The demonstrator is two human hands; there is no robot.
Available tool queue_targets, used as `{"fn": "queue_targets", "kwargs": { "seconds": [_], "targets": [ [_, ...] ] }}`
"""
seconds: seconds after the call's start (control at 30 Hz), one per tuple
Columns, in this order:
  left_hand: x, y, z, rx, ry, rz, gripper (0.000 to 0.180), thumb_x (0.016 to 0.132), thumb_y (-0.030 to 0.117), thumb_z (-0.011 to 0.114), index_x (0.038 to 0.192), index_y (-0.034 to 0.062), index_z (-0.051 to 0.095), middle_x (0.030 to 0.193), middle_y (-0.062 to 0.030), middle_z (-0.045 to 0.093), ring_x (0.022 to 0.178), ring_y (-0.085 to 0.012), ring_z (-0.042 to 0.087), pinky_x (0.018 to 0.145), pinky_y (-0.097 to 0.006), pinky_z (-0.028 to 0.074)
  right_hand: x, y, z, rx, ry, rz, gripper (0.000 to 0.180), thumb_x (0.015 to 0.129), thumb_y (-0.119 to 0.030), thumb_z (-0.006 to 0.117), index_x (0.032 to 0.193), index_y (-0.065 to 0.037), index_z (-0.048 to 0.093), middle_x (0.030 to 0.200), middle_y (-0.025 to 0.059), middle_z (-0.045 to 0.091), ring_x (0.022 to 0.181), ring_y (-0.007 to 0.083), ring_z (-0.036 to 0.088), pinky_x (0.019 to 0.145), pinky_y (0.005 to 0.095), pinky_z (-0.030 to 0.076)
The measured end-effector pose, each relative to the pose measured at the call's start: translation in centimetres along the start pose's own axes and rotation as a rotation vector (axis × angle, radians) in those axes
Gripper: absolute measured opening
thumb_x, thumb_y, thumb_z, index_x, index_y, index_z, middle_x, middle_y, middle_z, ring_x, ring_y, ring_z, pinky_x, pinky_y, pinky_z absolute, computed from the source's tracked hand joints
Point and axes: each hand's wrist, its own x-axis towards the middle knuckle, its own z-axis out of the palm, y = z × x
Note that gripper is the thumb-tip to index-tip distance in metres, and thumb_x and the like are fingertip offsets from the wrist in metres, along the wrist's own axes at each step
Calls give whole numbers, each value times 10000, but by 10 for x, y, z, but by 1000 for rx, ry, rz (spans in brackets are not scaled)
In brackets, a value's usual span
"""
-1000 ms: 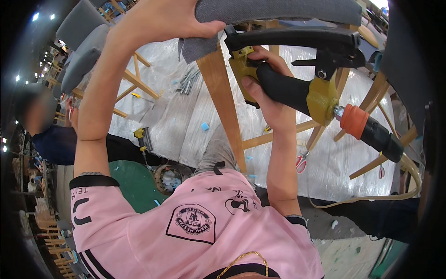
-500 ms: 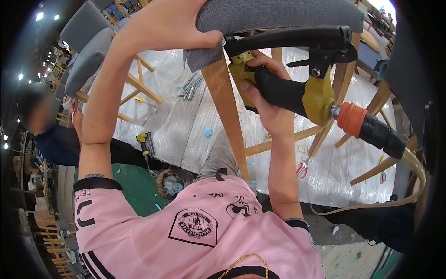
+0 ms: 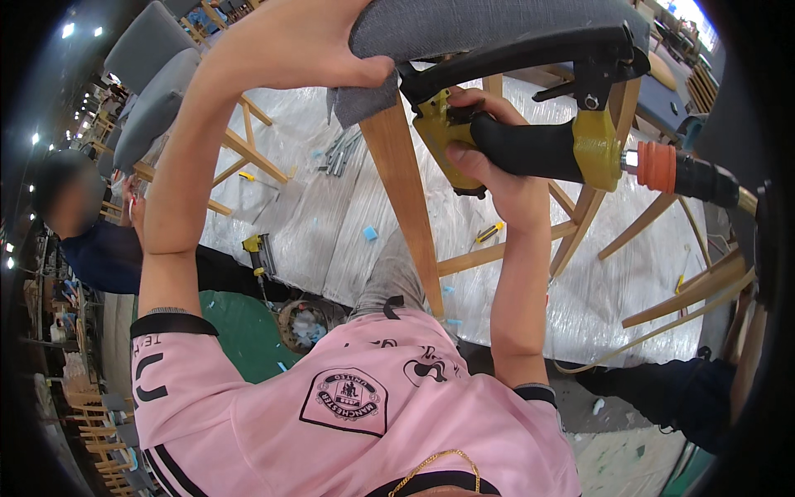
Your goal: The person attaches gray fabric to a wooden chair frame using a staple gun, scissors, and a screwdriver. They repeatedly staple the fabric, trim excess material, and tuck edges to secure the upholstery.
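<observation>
My right hand (image 3: 515, 186) is wrapped round the black grip of a yellow and black air staple gun (image 3: 595, 149). The gun's nose touches or nearly touches the underside edge of a chair seat covered in grey fabric (image 3: 489, 29). My left hand (image 3: 310, 50) holds the seat's corner, its thumb pressing a loose flap of the grey fabric (image 3: 364, 103) beside the gun's nose. The fingers of that hand are mostly hidden or cut off at the top edge. Below the corner, a wooden chair leg (image 3: 402, 199) slants down towards my lap.
An air hose (image 3: 662, 331) trails from the gun on the right. Plastic film covers the work surface (image 3: 323, 232), with loose metal strips (image 3: 339, 153) and a yellow-handled tool (image 3: 489, 232) on it. Another staple gun (image 3: 259, 257) lies left. A person (image 3: 99, 257) sits at far left, among grey chairs.
The staple gun's rear has swung up and to the right, levelling its grip, and my right forearm has shifted right with it. My left hand has stayed at the seat corner.
</observation>
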Motion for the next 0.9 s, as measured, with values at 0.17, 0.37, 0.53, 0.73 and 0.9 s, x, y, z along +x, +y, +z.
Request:
{"fn": "queue_targets", "kwargs": {
  "seconds": [0.17,0.37,0.53,0.73,0.9],
  "targets": [
    [1,13,-4,-6,3,-45,1005,701,310,713,1548,-49,308,1473,-278,449,1343,-412,495,1133,-449,417,5,-9,-4,-73,-24,-5,419,820,-5,713,1235,-43,670,1230,68,701,1109,162,652,1006,312,500],
    [3,4,-3,-71,-1,-43,1014,695,308,717,1557,-34,309,1472,-281,444,1335,-417,495,1128,-447,417,6,-16,-6,-118,-31,71,454,779,-4,711,1231,-38,678,1248,85,697,1163,185,635,1050,331,463],
    [-1,8,1,-34,9,-42,1010,700,303,716,1560,-36,307,1473,-285,441,1348,-413,482,1139,-443,405,4,-12,-5,-108,-35,39,406,835,16,704,1233,-57,670,1249,72,690,1103,158,654,972,302,514],
    [4,-18,4,-298,-20,-154,948,710,278,754,1553,49,385,1499,-282,417,1359,-436,455,1155,-471,375,0,7,1,16,52,-13,422,826,27,710,1240,-33,652,1294,82,669,1164,163,631,1023,304,477],
    [-27,-63,48,-570,317,-264,681,880,488,772,1438,131,616,1445,-89,615,1306,-243,592,1120,-376,442,-29,19,-11,-152,154,-27,500,816,-79,784,1293,-25,642,1272,103,679,1210,206,617,1061,331,452]
  ]
}}
